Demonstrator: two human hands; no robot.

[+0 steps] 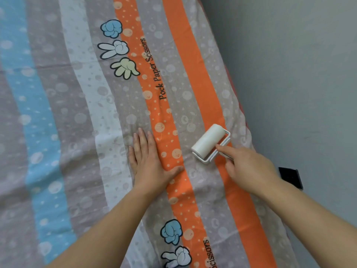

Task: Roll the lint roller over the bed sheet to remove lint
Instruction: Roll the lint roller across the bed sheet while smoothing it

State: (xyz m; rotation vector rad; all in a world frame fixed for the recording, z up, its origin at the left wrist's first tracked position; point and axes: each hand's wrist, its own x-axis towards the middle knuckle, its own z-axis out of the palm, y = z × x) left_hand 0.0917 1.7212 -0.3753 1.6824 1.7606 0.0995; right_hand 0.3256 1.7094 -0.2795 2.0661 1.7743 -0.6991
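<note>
**Roller on the sheet, flat hand beside it**

The roller [209, 143] is seen lying on the sheet [67, 113], its white drum set across a grey stripe between two orange bands, close to the bed's right edge. Its handle is gripped by the right hand [249, 167], fingers curled round it and the forefinger stretched along the frame toward the drum; most of the handle is hidden under that hand. The left hand [152, 163] is laid flat on the sheet just beside the roller, fingers straight, thumb spread out onto the orange band, nothing held. Cartoon glove prints [117, 48] and black lettering [154, 69] are found further up the sheet. A grey wall [299, 74] runs along the bed's right side, and a small black object [290, 177] is glimpsed against it behind the right wrist; what it is cannot be told.
</note>
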